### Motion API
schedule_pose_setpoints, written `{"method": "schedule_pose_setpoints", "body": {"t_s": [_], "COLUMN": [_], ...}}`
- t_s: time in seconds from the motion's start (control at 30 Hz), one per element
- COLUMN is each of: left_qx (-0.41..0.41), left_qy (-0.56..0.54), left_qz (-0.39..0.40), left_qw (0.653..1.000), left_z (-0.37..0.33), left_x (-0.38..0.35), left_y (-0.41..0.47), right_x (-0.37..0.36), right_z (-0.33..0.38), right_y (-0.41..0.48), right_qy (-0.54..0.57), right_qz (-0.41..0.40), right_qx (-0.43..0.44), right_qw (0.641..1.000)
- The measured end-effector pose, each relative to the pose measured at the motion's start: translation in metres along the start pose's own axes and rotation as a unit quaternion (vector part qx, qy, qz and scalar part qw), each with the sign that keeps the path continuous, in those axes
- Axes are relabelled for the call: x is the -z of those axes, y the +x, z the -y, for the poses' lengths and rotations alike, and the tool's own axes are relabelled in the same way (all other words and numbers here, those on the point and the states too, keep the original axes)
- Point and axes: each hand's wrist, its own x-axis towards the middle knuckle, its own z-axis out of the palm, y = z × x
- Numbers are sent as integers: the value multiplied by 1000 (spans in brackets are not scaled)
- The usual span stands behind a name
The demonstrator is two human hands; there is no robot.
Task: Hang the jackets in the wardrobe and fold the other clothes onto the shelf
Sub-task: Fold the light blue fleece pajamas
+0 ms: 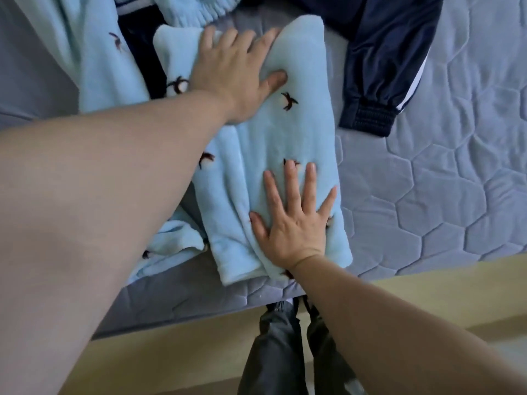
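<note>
Both hands lie flat on a soft light-blue garment (273, 132) with little dark bird shapes on it. It is folded into a long strip on the grey quilted bed (445, 195). The left hand (236, 78) presses the far end, fingers spread, with the thumb pushed into the fluff. The right hand (293, 220) presses the near end, fingers spread wide. A dark navy jacket (379, 67) with a white stripe lies just beside the strip, on the right. More blue fluffy cloth (94, 47) sits to the left; it may be a matching piece.
</note>
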Motion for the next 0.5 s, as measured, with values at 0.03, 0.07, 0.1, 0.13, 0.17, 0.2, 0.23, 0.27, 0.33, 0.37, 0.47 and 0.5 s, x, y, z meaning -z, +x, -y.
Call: {"method": "schedule_pose_setpoints", "body": {"t_s": [0.03, 0.07, 0.1, 0.13, 0.17, 0.2, 0.23, 0.27, 0.33, 0.37, 0.47, 0.5], "left_qx": [3, 3, 4, 7, 12, 28, 62, 111, 219, 271, 480, 546], "left_qy": [-3, -3, 0, 6, 13, 16, 8, -13, -105, -160, -354, -455], "left_qz": [1, 6, 15, 28, 36, 29, 5, -34, -137, -171, -164, -135], "left_qw": [1000, 1000, 1000, 1000, 999, 999, 998, 993, 960, 934, 786, 691], "left_z": [0, -1, -1, -3, -6, -9, -13, -19, -33, -40, -55, -56], "left_x": [-2, -2, 1, 8, 16, 25, 35, 44, 56, 58, 47, 40], "left_y": [0, -1, -1, -2, -4, -9, -18, -31, -68, -88, -141, -152], "right_x": [-4, -3, 2, 10, 21, 33, 45, 60, 89, 101, 123, 126], "right_z": [1, 2, 5, 7, 9, 9, 7, 4, -7, -14, -34, -41], "right_y": [2, 3, 4, 4, 4, 4, 3, 3, 3, 7, 35, 48], "right_qy": [-4, -8, -9, -6, -1, 9, 29, 67, 191, 253, 382, 415], "right_qz": [0, 5, 15, 31, 49, 64, 74, 76, 43, 12, -17, 22], "right_qx": [-2, -6, -9, -14, -17, -17, -12, -7, -22, -51, -237, -305], "right_qw": [1000, 1000, 1000, 999, 999, 998, 997, 995, 980, 966, 893, 857]}}
